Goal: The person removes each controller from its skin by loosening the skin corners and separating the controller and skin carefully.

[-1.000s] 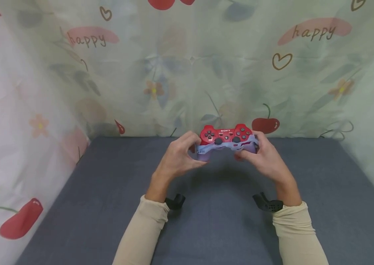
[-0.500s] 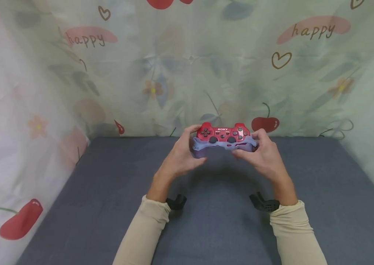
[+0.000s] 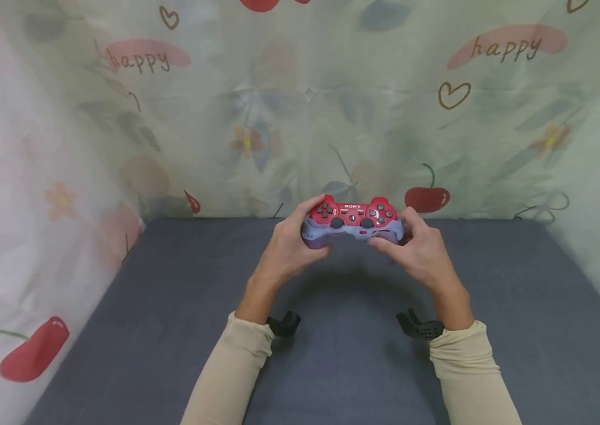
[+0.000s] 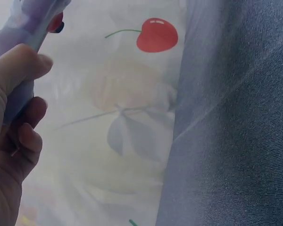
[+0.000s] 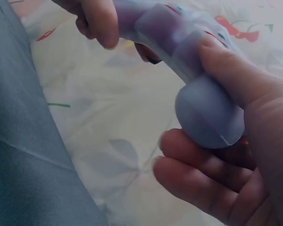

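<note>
Head view shows a red plastic game controller [image 3: 352, 213] with white SONY lettering held up between 2 bare hands, above the far part of a table covered in dark grey-blue cloth [image 3: 332, 372]. A translucent, pale blue-violet, rubbery-looking cover [image 3: 350, 231] wraps the controller's near side and its grips, while the red upper face shows bare, with its direction buttons, its round buttons and 2 black thumbsticks [image 3: 366, 222] just above the cover's edge. Small patches of red show through openings in the cover.

The left hand [image 3: 286, 245] holds the left end, its fingers up along the controller's outer side and its thumb low against the cover. Left wrist view shows that thumb lying on the cover, with 2 bent fingertips beneath. The right hand [image 3: 421, 248] grips the right end, its thumb pressing the cover's near side; in the right wrist view, the rounded grip end sits between that thumb and the curled fingers.

Both arms wear beige sleeves [image 3: 228, 375], and a black device [image 3: 284, 324] sits at each wrist. Behind the table hangs a pale curtain [image 3: 307, 118] printed with cherries, flowers, leaves, hearts and the word "happy".
</note>
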The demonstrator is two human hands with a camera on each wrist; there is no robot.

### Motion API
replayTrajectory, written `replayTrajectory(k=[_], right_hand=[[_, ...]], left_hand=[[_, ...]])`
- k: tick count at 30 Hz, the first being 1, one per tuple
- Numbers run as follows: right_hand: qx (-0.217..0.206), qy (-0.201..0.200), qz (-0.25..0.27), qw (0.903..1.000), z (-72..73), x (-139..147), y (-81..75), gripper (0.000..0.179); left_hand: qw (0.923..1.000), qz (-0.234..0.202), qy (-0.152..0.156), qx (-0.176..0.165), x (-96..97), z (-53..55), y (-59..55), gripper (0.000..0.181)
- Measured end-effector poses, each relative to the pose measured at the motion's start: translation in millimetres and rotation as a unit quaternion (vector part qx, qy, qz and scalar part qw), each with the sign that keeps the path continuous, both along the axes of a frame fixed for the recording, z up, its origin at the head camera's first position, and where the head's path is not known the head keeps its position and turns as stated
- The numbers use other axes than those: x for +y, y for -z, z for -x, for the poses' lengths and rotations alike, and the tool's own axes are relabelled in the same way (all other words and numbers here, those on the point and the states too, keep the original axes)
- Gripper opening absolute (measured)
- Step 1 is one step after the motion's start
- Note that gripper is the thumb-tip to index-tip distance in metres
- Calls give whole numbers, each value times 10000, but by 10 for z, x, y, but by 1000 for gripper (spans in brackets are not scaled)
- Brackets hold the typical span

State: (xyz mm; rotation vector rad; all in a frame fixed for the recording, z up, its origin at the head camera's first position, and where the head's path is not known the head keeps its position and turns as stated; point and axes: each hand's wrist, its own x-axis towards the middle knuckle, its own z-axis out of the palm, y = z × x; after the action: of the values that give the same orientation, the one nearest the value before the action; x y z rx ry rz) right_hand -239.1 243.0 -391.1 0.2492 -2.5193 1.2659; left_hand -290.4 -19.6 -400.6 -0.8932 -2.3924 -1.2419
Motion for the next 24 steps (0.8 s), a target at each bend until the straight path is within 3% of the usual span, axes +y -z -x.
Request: replayTrajectory(k=[5,7,11,15,20,24], right_hand=[[91,151,97,9998,15,-54,4,48],[53,167,151,9997,31,-74,13,59],[72,-179,-18,9998,50,-74,14,87],[126,-564,-334,9978,46,-57,-8,95],[67,-549,-329,9979,38,-61,8,80],[-214,-397,-182,9988,53,-42,51,64]], left_hand=[[9995,-26,-302,98,24,-14,-9,91],[9990,-7,-416,142,37,-16,-11,91],[9977,16,-659,133,50,-16,-20,89],[9967,32,-815,26,46,-12,-34,87],[9957,10,-899,-242,40,7,-31,87],[9938,72,-820,-742,22,16,-28,95]])
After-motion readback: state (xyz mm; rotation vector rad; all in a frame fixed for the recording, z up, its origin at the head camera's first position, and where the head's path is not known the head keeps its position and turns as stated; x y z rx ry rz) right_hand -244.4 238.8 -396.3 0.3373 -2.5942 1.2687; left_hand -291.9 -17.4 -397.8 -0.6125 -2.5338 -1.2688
